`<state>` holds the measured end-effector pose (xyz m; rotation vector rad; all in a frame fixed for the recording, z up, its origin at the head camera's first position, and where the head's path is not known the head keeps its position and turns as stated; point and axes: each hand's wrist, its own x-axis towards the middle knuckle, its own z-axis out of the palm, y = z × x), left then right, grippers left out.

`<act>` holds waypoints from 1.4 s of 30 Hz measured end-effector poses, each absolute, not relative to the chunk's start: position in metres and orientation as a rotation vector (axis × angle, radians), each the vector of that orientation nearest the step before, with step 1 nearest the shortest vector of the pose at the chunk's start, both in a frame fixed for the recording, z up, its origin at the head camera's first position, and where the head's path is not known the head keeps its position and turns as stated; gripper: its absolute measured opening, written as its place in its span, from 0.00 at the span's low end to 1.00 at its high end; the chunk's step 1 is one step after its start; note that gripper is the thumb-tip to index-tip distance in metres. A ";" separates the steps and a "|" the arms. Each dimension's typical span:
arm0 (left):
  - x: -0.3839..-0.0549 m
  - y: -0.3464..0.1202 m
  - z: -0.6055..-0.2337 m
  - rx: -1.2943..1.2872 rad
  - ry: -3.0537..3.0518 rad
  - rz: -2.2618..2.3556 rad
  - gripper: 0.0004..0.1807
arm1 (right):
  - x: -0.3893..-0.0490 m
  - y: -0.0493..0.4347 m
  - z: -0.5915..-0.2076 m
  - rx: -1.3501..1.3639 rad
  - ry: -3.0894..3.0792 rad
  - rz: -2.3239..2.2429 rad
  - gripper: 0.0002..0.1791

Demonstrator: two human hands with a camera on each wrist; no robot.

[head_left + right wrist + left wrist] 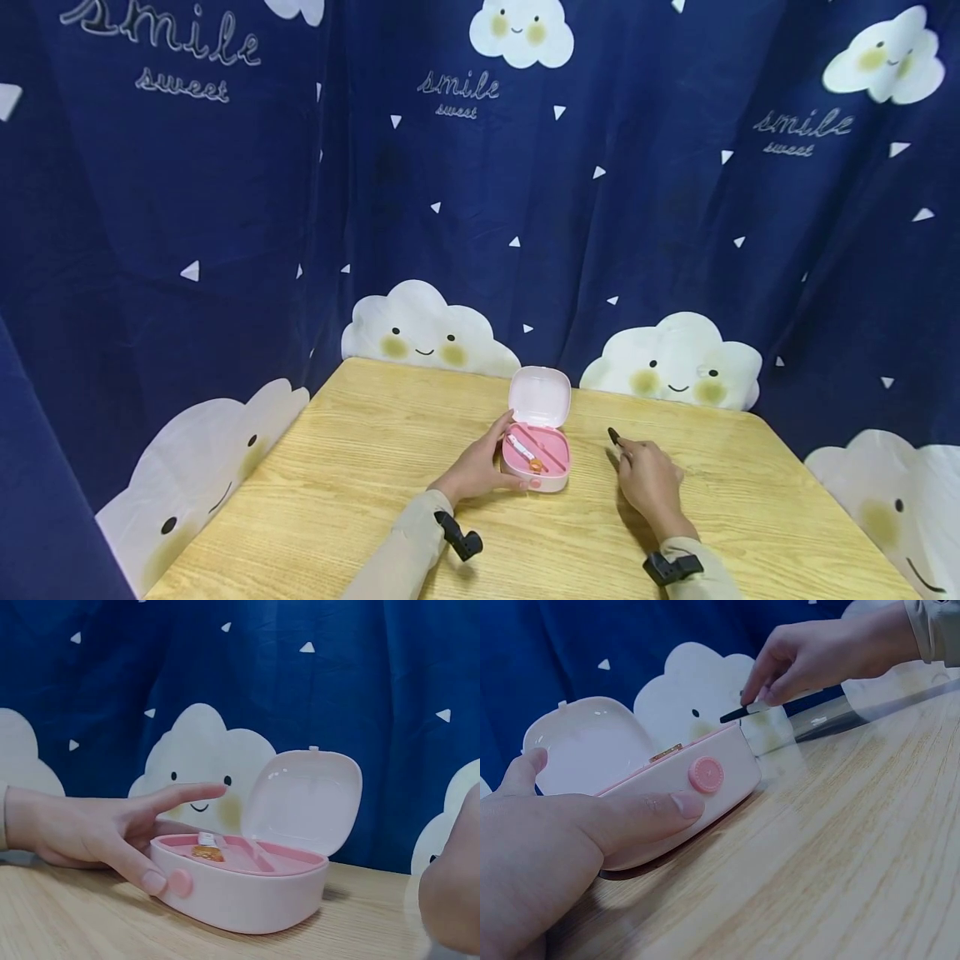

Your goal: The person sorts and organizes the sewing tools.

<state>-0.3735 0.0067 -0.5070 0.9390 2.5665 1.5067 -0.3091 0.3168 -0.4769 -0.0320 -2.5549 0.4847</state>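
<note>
A small pale pink box [553, 483] stands on the table with its hinged lid [540, 396] raised. My left hand [477, 468] holds the box from its left side, thumb against the front wall near a round pink button [706, 774] and a finger reaching toward the lid. Within the pink compartments lies a slim white piece [521, 447] with an orange end [536, 466]. To the right of the box, my right hand [651, 485] pinches a slim stick [613, 435] with a black tip above the table. In the left wrist view some white shows beside its fingertips; the rest is hidden.
The wooden table [360, 433] extends around both hands. Behind it and at its sides hangs a dark blue curtain [450, 192] printed with clouds and triangles. A black wrist camera [459, 537] sits on the left sleeve, another camera [672, 569] on the right.
</note>
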 end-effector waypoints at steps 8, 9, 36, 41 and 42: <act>-0.373 0.008 -0.508 0.917 2.540 1.556 0.68 | -0.310 0.299 -0.473 0.067 -2.492 0.505 0.17; -0.373 0.008 -0.508 0.917 2.542 1.558 0.68 | -0.311 0.297 -0.472 0.083 -2.479 0.504 0.17; -0.369 0.006 -0.504 0.964 2.557 1.537 0.69 | -0.317 0.252 -0.470 0.334 -2.358 0.466 0.15; -0.370 0.006 -0.504 0.975 2.557 1.534 0.69 | -0.318 0.244 -0.469 0.375 -2.347 0.469 0.15; -0.370 0.006 -0.504 0.976 2.555 1.535 0.69 | -0.318 0.243 -0.470 0.380 -2.348 0.469 0.15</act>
